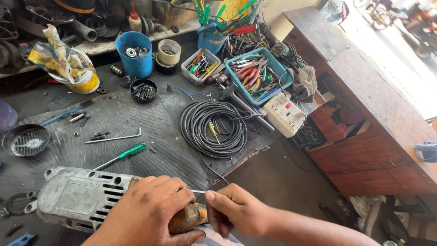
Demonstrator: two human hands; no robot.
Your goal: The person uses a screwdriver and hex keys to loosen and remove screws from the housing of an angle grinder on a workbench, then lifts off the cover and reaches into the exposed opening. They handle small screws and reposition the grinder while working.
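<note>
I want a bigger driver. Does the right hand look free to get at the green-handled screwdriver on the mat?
Probably not straight away: the right hand is pinching a thin tool against the grey motor housing. The green-handled screwdriver lies uncovered on the mat just beyond, but the left hand sits between.

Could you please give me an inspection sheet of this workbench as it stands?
Surface: dark ribbed mat, grimy.
Job's things: grey motor housing lying on its side; thin metal tool at its end.
Clutter: green screwdriver, hex key, blue tub, tape roll, teal tray of pliers, black bowl of bits.
Grips: left hand clasps the housing; right hand pinches the thin tool.
Cables: black coil beside a white socket block.
Surroundings: wooden counter, sunlit street beyond.
</note>
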